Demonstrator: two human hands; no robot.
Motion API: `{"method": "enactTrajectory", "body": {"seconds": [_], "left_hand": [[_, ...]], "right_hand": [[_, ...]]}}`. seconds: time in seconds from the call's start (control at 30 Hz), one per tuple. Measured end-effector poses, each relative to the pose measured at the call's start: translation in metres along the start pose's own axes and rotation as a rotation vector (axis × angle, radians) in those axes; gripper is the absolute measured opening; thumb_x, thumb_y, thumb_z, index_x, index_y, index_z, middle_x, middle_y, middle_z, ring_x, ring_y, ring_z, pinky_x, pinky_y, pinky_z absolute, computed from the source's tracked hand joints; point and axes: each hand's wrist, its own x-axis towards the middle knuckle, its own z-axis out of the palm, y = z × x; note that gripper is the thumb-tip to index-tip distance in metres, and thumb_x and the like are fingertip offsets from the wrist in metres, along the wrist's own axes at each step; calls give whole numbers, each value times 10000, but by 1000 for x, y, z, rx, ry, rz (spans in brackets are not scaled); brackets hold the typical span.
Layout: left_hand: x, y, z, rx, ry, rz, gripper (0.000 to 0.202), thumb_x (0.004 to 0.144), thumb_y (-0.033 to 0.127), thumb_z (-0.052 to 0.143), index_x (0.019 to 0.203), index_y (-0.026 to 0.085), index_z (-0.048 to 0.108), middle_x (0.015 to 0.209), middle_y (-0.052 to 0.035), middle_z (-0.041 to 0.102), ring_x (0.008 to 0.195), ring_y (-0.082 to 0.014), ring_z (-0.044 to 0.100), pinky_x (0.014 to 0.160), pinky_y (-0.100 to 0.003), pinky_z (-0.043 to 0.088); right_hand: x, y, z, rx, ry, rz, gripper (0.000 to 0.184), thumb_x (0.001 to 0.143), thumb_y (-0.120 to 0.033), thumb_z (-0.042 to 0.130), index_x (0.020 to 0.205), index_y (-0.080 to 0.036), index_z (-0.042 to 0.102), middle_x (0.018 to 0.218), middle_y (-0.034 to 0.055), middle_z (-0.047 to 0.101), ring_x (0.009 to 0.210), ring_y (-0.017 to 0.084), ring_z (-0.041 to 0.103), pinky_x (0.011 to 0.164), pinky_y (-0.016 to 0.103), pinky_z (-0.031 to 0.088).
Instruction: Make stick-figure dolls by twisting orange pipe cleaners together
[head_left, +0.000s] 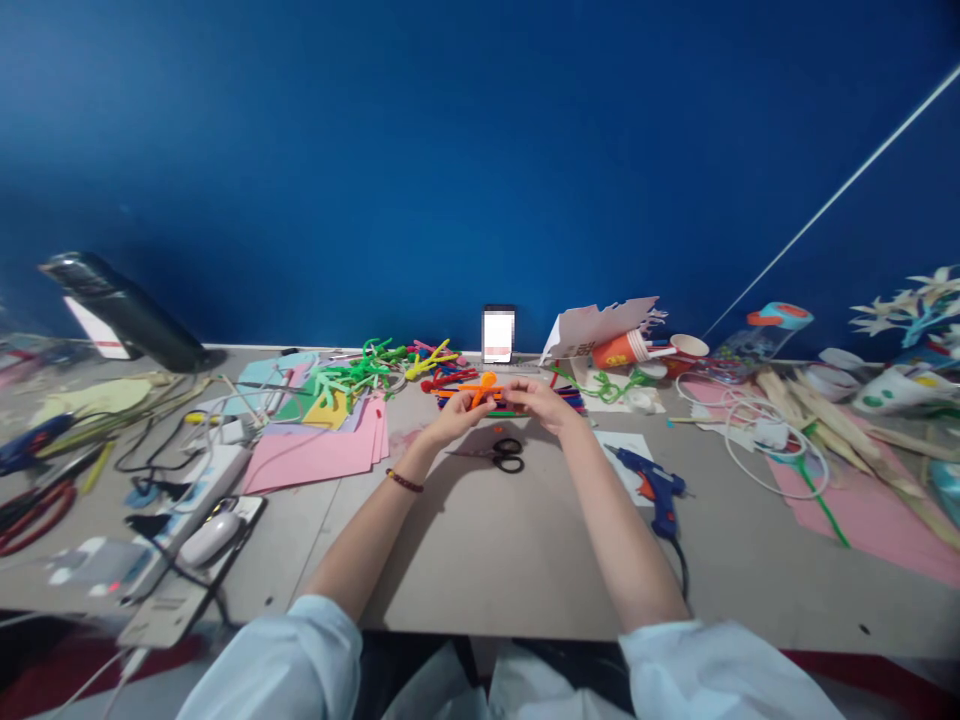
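An orange pipe-cleaner figure (487,381) with a round top and thin limbs is held up over the middle of the desk. My left hand (454,420) is closed, pinching the figure from the left between thumb and fingers. From the right, the fingertips of my right hand (534,402) close on its other side; the exact spot they grip is too small to make out. Behind both hands lies a bundle of coloured pipe cleaners (574,399), partly hidden. Black-handled scissors (508,456) rest on the desk just below my hands.
A lit phone (498,335) leans on the blue wall. Green pipe cleaners (360,375) and pink paper sheets (311,460) lie left, beside a power strip (191,510). At right are a blue glue gun (656,485), a paper cup (621,350) and a coiled white cable (776,440).
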Motion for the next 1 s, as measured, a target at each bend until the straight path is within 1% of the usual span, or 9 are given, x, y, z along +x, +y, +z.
{"method": "enactTrajectory", "body": {"seconds": [0.1, 0.17, 0.3, 0.4, 0.53, 0.63, 0.73, 0.83, 1.0], "left_hand": [[-1, 5, -1, -48, 70, -41, 399, 747, 537, 620, 767, 148, 532, 539, 65, 351, 475, -52, 285, 457, -208, 208], [-2, 8, -3, -37, 75, -56, 403, 734, 534, 631, 781, 145, 542, 552, 65, 350, 485, -54, 294, 461, -207, 211], [-5, 15, -6, 56, -106, -87, 386, 729, 508, 637, 710, 134, 544, 562, 58, 359, 502, -56, 293, 469, -213, 202], [-6, 17, -5, 111, -227, -96, 375, 710, 490, 649, 744, 121, 591, 579, 47, 412, 518, -60, 311, 482, -211, 221], [-6, 18, -1, 228, -200, -90, 390, 645, 495, 689, 680, 121, 586, 575, 43, 439, 528, -67, 337, 492, -211, 251], [-5, 16, 2, 311, -167, -93, 414, 637, 516, 693, 613, 135, 532, 528, 61, 371, 507, -64, 300, 481, -215, 228], [-4, 12, 4, 379, -101, -73, 414, 690, 519, 646, 585, 146, 501, 521, 62, 341, 503, -70, 294, 476, -220, 224], [0, 8, 5, 428, -65, -32, 304, 760, 427, 591, 668, 139, 563, 574, 39, 446, 543, -93, 385, 507, -222, 291], [4, -4, 7, 554, 59, 99, 188, 816, 288, 517, 839, 147, 639, 821, -38, 631, 759, -167, 554, 688, -267, 426]], "right_hand": [[6, 4, -12, 45, 199, -24, 282, 624, -404, 724, 760, -187, 606, 663, -21, 615, 540, 91, 523, 508, 213, 378], [9, 10, -21, -55, 318, -50, 248, 674, -402, 665, 794, -191, 617, 680, -8, 627, 540, 102, 527, 496, 216, 378], [14, 25, -30, -591, 437, -205, 136, 753, -229, 532, 812, -189, 649, 754, 28, 666, 695, 161, 587, 649, 274, 443], [15, 32, -27, -962, 381, -276, 177, 758, -138, 510, 819, -185, 669, 839, 55, 687, 783, 189, 590, 749, 310, 438], [14, 34, -20, -1218, 310, -268, 161, 784, -130, 538, 832, -181, 683, 900, 70, 676, 877, 203, 574, 774, 295, 418], [13, 32, -16, -1346, 303, -237, 145, 803, -150, 557, 869, -186, 681, 924, 79, 663, 889, 212, 570, 740, 289, 409], [11, 28, -14, -1448, 271, -277, 152, 823, -150, 545, 880, -182, 681, 926, 87, 667, 926, 225, 568, 787, 305, 393], [10, 26, -12, -1498, 256, -286, 174, 839, -145, 518, 897, -174, 679, 921, 89, 679, 919, 226, 572, 794, 308, 382], [12, 29, -11, -1528, 249, -267, 173, 845, -166, 517, 920, -185, 671, 941, 85, 676, 908, 220, 565, 736, 291, 373]]}}
